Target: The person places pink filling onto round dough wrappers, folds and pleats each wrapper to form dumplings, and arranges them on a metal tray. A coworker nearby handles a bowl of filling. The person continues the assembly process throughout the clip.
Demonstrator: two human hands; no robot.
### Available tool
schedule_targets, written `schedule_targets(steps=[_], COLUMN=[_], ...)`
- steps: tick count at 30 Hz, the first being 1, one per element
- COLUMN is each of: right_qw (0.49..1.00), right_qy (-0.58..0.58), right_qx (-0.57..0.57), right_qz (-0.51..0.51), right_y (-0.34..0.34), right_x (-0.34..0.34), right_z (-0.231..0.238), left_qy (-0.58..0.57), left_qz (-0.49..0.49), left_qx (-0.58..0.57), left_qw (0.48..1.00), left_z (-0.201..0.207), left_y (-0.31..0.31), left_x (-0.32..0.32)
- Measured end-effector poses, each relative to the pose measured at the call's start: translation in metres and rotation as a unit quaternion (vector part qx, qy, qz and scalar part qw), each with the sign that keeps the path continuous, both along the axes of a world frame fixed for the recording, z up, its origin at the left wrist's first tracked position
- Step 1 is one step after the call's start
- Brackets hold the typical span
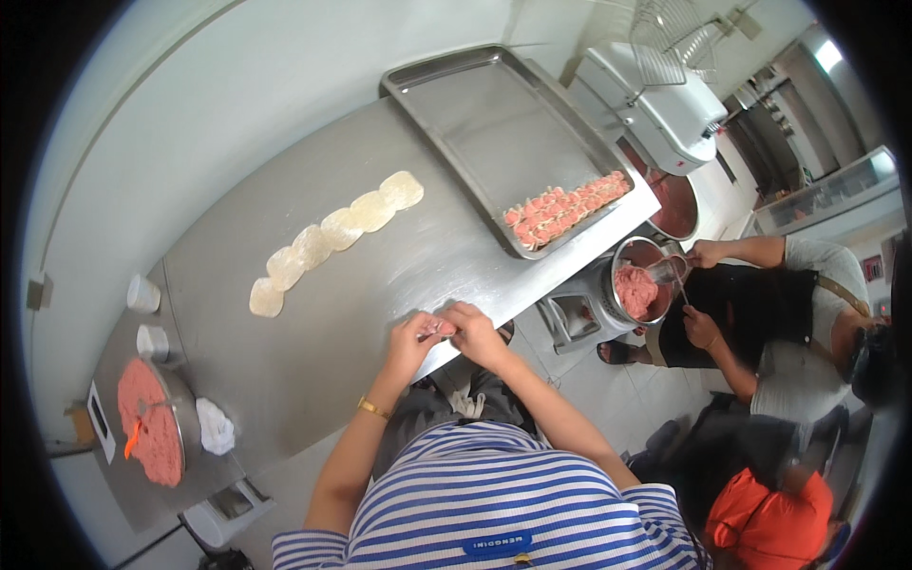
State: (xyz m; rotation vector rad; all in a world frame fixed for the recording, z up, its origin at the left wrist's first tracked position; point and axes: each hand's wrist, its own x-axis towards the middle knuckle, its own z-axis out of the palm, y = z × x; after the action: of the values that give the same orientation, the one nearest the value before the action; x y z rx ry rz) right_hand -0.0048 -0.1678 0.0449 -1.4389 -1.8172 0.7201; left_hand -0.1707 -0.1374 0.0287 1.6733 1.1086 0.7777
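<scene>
Near the table's front edge, my left hand [409,344] and my right hand [477,338] meet with fingers pinched around a small dumpling [443,328]. Pink meat filling shows at its top; the fingers hide most of its wrapper. Beyond my hands, a slanting row of round, floured dough wrappers [339,229] overlaps edge to edge on the steel table [366,294]. To the right of that row lies a large metal tray [439,144], with rows of open-topped, pink-filled dumplings [568,208] along its near end.
At far left, a metal bowl [185,418] holds pink meat and an orange-handled tool [132,439], beside a white cloth [216,427] and two white cups [143,294]. At right, a co-worker [760,313] handles a pot [622,256] of pink meat near a white mixer [655,109].
</scene>
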Motion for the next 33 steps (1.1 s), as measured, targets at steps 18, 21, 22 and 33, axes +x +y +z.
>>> schedule_targets(steps=[18, 21, 22, 33], right_qw=[0.999, 0.997, 0.995, 0.968], right_qy=[0.047, -0.01, -0.055, -0.213], right_qx=[-0.012, -0.001, -0.024, -0.08], right_qz=[0.005, -0.075, -0.075, 0.103], right_y=[0.106, 0.158, 0.173, 0.244], right_x=[0.181, 0.259, 0.28, 0.327], right_z=[0.059, 0.075, 0.075, 0.015], left_qy=[0.071, 0.16, 0.175, 0.276], left_qz=[0.237, 0.306, 0.325, 0.444], left_qx=[-0.079, 0.009, 0.037, 0.088], left_qw=[0.966, 0.939, 0.928, 0.848], left_z=[-0.016, -0.001, -0.002, -0.01], left_y=[-0.005, -0.018, -0.019, -0.017], left_x=[-0.027, 0.003, 0.012, 0.049])
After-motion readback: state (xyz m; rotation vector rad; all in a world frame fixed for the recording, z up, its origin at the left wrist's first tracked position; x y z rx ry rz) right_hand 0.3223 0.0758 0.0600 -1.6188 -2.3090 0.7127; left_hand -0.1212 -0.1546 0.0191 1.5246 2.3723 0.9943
